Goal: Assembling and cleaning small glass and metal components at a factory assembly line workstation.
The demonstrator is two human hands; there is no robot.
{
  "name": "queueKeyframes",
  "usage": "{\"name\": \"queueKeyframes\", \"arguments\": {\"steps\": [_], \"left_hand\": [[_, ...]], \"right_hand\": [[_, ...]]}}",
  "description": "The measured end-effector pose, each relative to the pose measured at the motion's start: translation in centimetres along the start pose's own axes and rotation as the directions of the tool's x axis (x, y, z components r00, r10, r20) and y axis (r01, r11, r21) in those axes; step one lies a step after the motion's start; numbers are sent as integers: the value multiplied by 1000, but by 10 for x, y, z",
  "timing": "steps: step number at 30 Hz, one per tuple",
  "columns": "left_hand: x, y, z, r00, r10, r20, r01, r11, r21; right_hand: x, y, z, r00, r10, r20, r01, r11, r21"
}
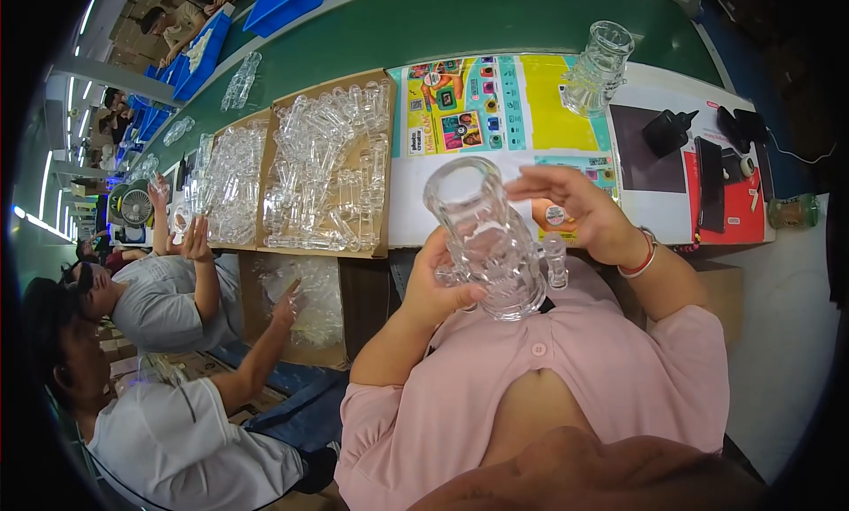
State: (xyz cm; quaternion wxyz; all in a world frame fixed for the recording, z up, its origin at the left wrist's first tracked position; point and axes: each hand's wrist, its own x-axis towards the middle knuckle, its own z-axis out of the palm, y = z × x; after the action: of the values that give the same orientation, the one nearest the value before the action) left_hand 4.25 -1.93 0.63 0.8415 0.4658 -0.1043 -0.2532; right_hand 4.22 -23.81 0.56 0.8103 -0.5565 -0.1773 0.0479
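Observation:
A clear, wide-mouthed vessel (495, 237) with a small knobbed stub on its side is held tilted in front of my chest. My left hand (435, 286) wraps round its lower left side, thumb across the front. Beside the rim, on the other side, my right hand (579, 212) has its fingers stretched out and apart; whether a fingertip touches the vessel I cannot tell. A similar clear vessel (597, 73) stands on the far part of the worktop, over the printed sheets (482, 100).
Cardboard trays of clear tubular parts (327, 166) lie to the left. A black dropper bottle (668, 133), a phone-like black slab (710, 186) and a jar (793, 211) are at right. Two co-workers (177, 431) sit at left, one reaching into a lower box (305, 312). A green belt (371, 38) runs behind.

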Motion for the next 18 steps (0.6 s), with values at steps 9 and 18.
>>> {"name": "queueKeyframes", "arguments": {"steps": [9,18], "left_hand": [[-13,-10,7,663,253,705,-674,611,415],[-13,-3,0,651,225,725,-690,574,441]], "right_hand": [[-25,-21,26,878,-43,477,228,913,-337],[-29,31,25,907,-309,285,348,933,-96]]}}
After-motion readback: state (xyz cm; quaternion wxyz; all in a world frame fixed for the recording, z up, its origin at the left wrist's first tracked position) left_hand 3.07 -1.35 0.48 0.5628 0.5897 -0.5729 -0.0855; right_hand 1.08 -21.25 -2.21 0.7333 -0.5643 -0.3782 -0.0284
